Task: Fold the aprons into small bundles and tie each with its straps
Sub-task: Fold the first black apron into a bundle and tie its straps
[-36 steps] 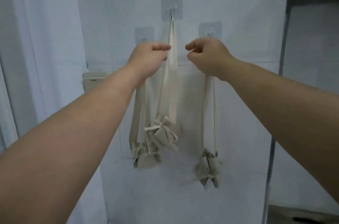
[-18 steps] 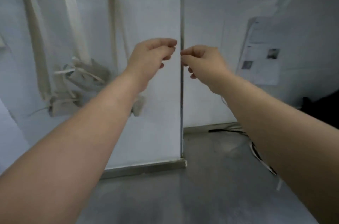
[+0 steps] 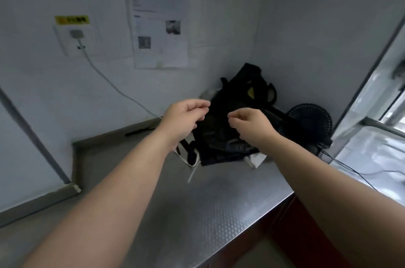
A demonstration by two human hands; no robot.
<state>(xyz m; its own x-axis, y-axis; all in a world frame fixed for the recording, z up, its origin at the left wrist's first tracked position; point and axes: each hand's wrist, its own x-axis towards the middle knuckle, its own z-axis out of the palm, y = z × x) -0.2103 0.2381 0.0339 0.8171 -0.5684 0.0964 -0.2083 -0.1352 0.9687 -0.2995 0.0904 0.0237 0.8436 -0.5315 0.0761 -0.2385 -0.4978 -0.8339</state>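
A heap of dark fabric [image 3: 228, 136] lies in the far corner of the steel counter [image 3: 197, 206], with pale straps [image 3: 192, 164] trailing out from its left side. My left hand [image 3: 184, 118] hovers in front of the heap's left edge, fingers loosely curled, holding nothing. Just to its right, my right hand [image 3: 252, 127] hovers over the middle of the heap, also loosely curled and empty. Neither hand touches the fabric. The beige bundles on the wall hooks are out of view.
A small black fan [image 3: 311, 120] stands right of the heap, thin black wires running from it. A white cable [image 3: 109, 81] drops from a wall socket [image 3: 75, 37] to the counter. Papers [image 3: 160, 26] hang on the wall. The counter's front edge runs diagonally at lower right.
The view has swung right and down, from the hanging beige bundles to the counter corner. Both hands came off the strap at the hook and are now empty over the dark heap.
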